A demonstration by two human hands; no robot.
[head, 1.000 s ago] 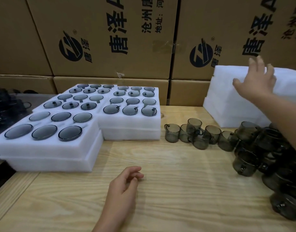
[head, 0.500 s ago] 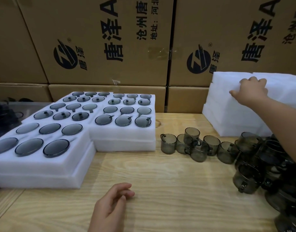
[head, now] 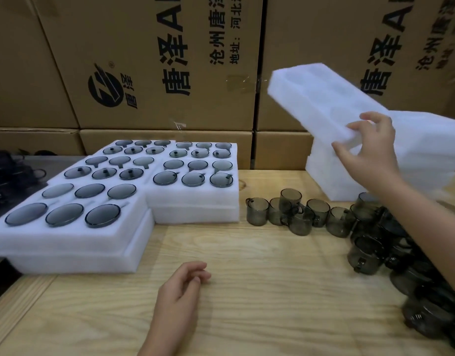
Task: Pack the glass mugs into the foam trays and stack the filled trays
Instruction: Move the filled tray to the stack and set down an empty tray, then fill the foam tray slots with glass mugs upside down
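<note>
From the head camera, the right hand [head: 367,150] reaches out to the right and grips an empty white foam tray [head: 311,98] by its near edge, thumb underneath and fingers curled over the top. The tray is tilted, with its far left end raised in the air in front of the brown printed cardboard boxes [head: 144,60]. Its lower end lies on or just above the pile of white foam trays [head: 426,155] at the back right of the pale wooden table [head: 272,278]; which of the two cannot be told. The left hand [head: 181,286] rests on the table near the front edge, fingers loosely curled and holding nothing. Loose smoky grey glass mugs [head: 298,214] stand in a cluster in front of the pile and run down the right side under the right forearm, some stacked on one another. On the left, filled foam trays [head: 195,201] sit in two-high stacks side by side and touching, each pocket holding a mug with only its round rim showing.
</note>
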